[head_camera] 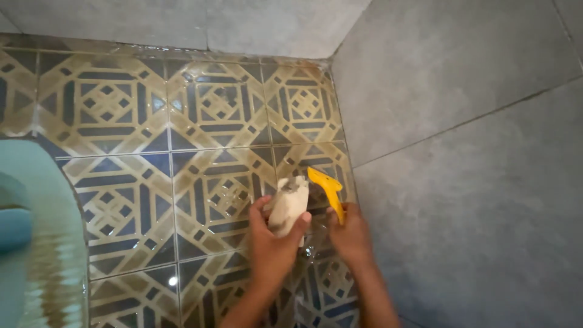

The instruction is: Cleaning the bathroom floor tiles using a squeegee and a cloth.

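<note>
The left hand point(271, 243) was clamped on a dirty white rag point(288, 203), the right hand point(350, 234) on a yellow scraper point(328, 185), above the wet patterned floor tiles point(152, 182) (glossy); either could probably slip.

The left hand point(271, 243) is wrapped around a crumpled, dirty white cloth point(288, 206), and just beside it the right hand point(350, 234) grips a yellow scraper point(328, 187) whose blade points up and away from the wrist. Beneath both hands lies a wet patterned tile floor point(146, 158). Right of the right hand rises a grey tiled wall point(473, 182); far left of the left hand sits a pale green basin point(42, 243).
</note>
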